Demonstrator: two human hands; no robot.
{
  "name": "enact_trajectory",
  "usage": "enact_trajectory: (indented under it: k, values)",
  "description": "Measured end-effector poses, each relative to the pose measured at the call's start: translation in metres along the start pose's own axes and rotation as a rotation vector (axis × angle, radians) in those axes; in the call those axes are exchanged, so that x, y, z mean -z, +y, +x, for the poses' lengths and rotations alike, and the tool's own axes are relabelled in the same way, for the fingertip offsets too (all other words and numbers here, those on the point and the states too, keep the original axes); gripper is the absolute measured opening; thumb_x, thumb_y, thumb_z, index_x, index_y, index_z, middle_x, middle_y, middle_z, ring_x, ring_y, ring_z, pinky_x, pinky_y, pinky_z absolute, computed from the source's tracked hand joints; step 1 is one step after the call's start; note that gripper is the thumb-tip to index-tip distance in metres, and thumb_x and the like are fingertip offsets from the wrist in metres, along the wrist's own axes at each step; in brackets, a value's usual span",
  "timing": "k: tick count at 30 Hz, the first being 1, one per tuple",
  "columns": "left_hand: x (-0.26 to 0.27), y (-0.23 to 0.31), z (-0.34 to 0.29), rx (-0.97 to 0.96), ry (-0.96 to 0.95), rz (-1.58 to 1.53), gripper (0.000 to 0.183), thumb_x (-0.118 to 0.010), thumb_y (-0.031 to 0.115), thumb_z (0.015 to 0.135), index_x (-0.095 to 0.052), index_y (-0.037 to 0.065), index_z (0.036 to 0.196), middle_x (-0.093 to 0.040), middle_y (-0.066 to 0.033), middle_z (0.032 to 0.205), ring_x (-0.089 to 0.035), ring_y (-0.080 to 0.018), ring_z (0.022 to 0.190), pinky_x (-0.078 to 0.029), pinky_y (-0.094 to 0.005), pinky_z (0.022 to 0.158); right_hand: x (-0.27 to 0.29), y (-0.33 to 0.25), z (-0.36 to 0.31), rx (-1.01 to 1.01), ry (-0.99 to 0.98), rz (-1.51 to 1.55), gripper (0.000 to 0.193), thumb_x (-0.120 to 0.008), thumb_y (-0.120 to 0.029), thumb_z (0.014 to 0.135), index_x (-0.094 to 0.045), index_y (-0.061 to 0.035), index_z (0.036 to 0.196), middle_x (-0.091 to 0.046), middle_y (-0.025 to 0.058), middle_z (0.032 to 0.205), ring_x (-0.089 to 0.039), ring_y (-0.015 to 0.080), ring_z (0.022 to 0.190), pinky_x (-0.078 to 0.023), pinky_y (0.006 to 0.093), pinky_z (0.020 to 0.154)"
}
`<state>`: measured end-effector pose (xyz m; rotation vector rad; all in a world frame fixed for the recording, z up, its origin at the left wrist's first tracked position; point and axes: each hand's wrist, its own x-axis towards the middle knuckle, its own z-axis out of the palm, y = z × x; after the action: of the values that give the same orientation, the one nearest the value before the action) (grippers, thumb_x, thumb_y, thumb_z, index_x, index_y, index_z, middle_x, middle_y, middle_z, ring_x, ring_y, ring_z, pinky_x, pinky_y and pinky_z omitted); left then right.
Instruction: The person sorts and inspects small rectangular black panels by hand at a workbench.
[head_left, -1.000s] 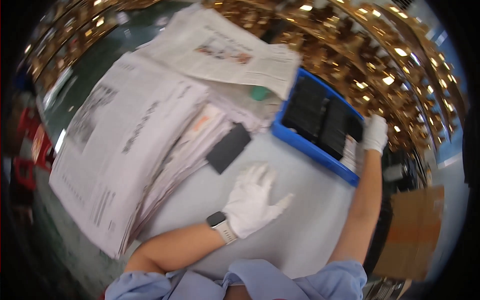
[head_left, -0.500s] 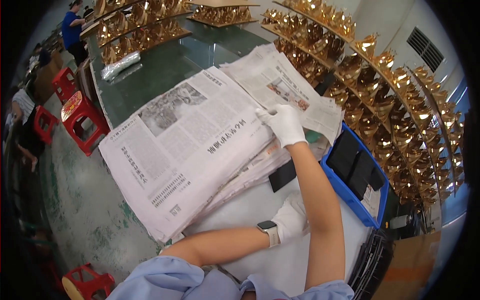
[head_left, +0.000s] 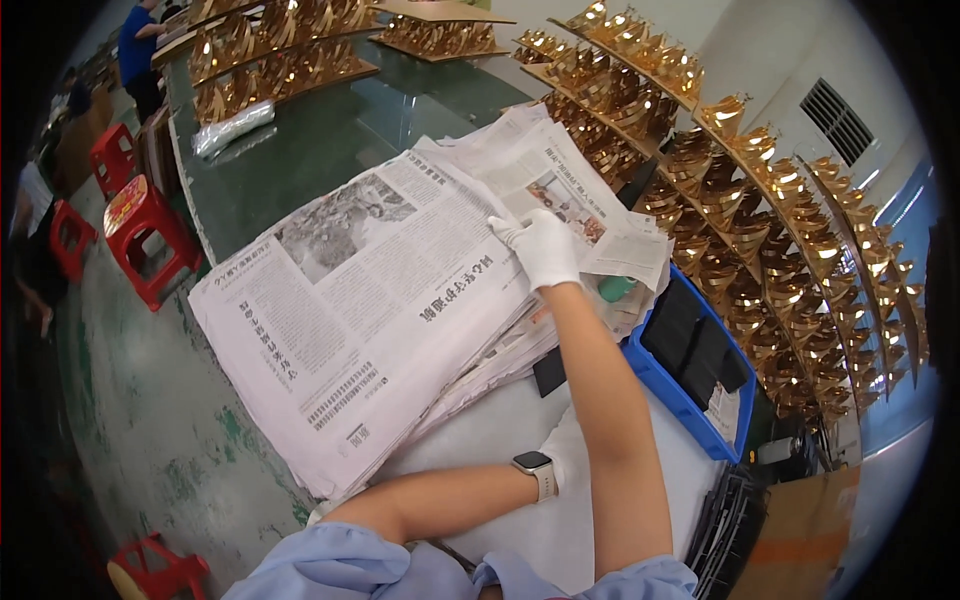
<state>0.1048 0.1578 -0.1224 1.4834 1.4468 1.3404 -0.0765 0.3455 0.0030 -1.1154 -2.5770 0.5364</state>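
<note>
A stack of printed newspapers [head_left: 370, 310] lies across the table, with more sheets [head_left: 570, 180] spread behind it to the right. My right hand [head_left: 543, 248], in a white glove, is at the right edge of the top newspaper, thumb and forefinger closed on that edge. My left hand [head_left: 568, 448], also gloved and with a watch [head_left: 535, 465] on its wrist, rests low over the pale work surface [head_left: 480, 425]. My right forearm crosses in front of it and hides its fingers. A dark flat piece [head_left: 550, 372] sits between the stack and my right forearm.
To the right stands a blue bin [head_left: 680, 405] holding black flat pieces [head_left: 695, 335]. Black racks [head_left: 725, 525] and a cardboard box [head_left: 805, 520] are near it. Shelves of shiny gold pieces [head_left: 760, 220] line the right. Red stools [head_left: 145, 240] and a person [head_left: 140, 50] are at left.
The whole view has shifted slightly. My right hand stays at the newspaper's edge. My left hand is now more covered by my right forearm.
</note>
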Motion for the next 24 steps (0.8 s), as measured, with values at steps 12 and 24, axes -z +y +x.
enact_trajectory:
  k: [12,24]
  values:
    - [0.011,0.013,0.006,-0.279,-0.039,0.461,0.041,-0.061,0.026,0.105,-0.065,0.003,0.139,-0.063,-0.0246,0.145,-0.055,-0.0472,0.136,-0.045,-0.0533,0.115,0.017,-0.021,-0.027,0.068,0.192,0.093,0.054,-0.084,-0.05,0.094,-0.08,0.0032,0.106,-0.08,0.0249,0.107,-0.077,0.0374,0.102,-0.059,0.0462,0.094]
    - [-0.053,-0.063,0.005,0.021,0.023,-0.326,0.035,-0.072,0.029,0.1,-0.071,0.008,0.128,-0.071,-0.0141,0.132,-0.066,-0.0342,0.121,-0.055,-0.0459,0.099,-0.031,-0.005,0.017,0.037,0.003,0.149,0.068,-0.088,-0.059,0.087,-0.08,0.0085,0.094,-0.079,0.0245,0.089,-0.077,0.0318,0.084,-0.059,0.0405,0.085]
